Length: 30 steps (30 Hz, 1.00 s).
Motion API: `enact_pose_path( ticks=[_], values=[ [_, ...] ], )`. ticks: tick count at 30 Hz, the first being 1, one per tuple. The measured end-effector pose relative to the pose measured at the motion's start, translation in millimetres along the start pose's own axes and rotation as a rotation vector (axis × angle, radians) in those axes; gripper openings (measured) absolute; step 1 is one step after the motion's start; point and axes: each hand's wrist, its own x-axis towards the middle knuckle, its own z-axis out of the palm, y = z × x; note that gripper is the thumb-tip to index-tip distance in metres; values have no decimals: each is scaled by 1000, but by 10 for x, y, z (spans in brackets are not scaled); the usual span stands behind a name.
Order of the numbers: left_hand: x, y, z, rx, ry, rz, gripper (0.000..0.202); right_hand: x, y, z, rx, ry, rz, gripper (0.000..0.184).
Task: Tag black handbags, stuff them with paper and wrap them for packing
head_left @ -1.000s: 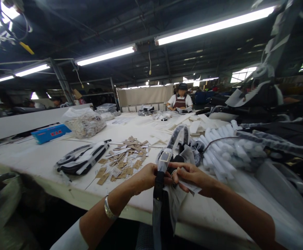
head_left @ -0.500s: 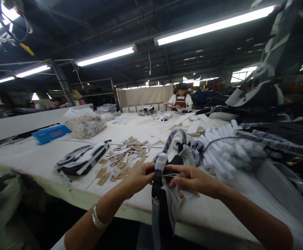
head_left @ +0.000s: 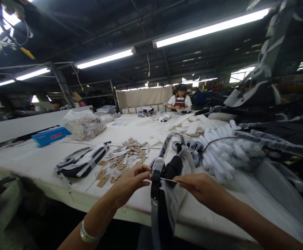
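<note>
A black bag (head_left: 172, 168) with whitish wrapping stands at the table's near edge, its looped handle (head_left: 167, 142) covered in clear plastic. My right hand (head_left: 203, 189) pinches a thin pale string (head_left: 168, 179), drawn taut from the black strap (head_left: 155, 185) at the handle's base. At the strap's left side is my left hand (head_left: 136, 180), thumb and fingertips closed against its edge; what they pinch is too small to make out. To the left lies a pile of brown and white hang tags (head_left: 125, 158).
A folded black-and-white strapped item (head_left: 85, 158) lies left on the white table (head_left: 89, 194). Behind are a blue box (head_left: 51, 136) and a filled plastic bag (head_left: 85, 125). White foam tubes (head_left: 219, 149) are heaped right. A co-worker (head_left: 180, 99) sits at the far end.
My right hand has moved right and slightly down, pulling the string straight. The white tag that hung by its fingers is out of sight. My left hand has shifted slightly left and down.
</note>
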Motion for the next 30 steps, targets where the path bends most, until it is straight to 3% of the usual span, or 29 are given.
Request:
enact_pose_path(
  ticks=[3, 6, 13, 17, 22, 30],
  values=[
    [-135, -29, 32, -181, 31, -38, 26, -68, 6, 56, -129, 52, -101, 29],
    [-202, -88, 65, -300, 85, -4, 26, -96, 3, 111, -121, 144, -159, 30],
    [-153, -61, 95, -335, 366, 88, 34, 175, -189, 151, 203, 283, -197, 9],
    [-152, 69, 141, -332, 389, 124, 34, 475, -323, 172, 376, 187, -222, 13],
    [-166, 185, 154, -368, 459, 142, 33, 737, -417, 239, 423, -2, -176, 28],
    [-157, 107, 19, -369, 456, 133, 40, 942, -300, 471, 632, 40, -92, 49]
  ],
)
